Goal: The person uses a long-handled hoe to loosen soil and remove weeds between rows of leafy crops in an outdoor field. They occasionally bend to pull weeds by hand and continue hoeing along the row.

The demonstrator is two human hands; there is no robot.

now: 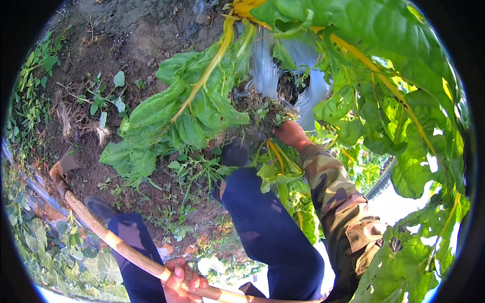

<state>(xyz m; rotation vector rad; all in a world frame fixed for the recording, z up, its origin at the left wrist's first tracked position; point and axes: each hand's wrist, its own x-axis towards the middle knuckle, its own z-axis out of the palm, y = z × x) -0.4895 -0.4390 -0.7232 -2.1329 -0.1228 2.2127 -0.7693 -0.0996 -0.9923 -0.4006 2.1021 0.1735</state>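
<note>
My left hand [182, 280] is wrapped around the wooden handle [113, 242] of a hoe at the bottom of the view. The handle runs up and left to the hoe's metal blade [69, 162], which rests at the soil. My right hand [291, 134], in a camouflage sleeve [333, 189], reaches down to a clump of small weeds [269, 111]. Its fingers are curled and mostly hidden, so I cannot tell whether they grip the weeds. Just above it, clear plastic mulch film [265, 68] has a torn hole [292, 86] with a small weed inside.
Large yellow-stemmed chard leaves [197, 91] overhang the centre, and more holed chard leaves [409, 113] fill the right side. My dark-trousered legs [265, 227] stand astride weedy soil [125, 45]. Broad-leaved plants [41, 242] grow at the lower left beside a strip of plastic film [45, 193].
</note>
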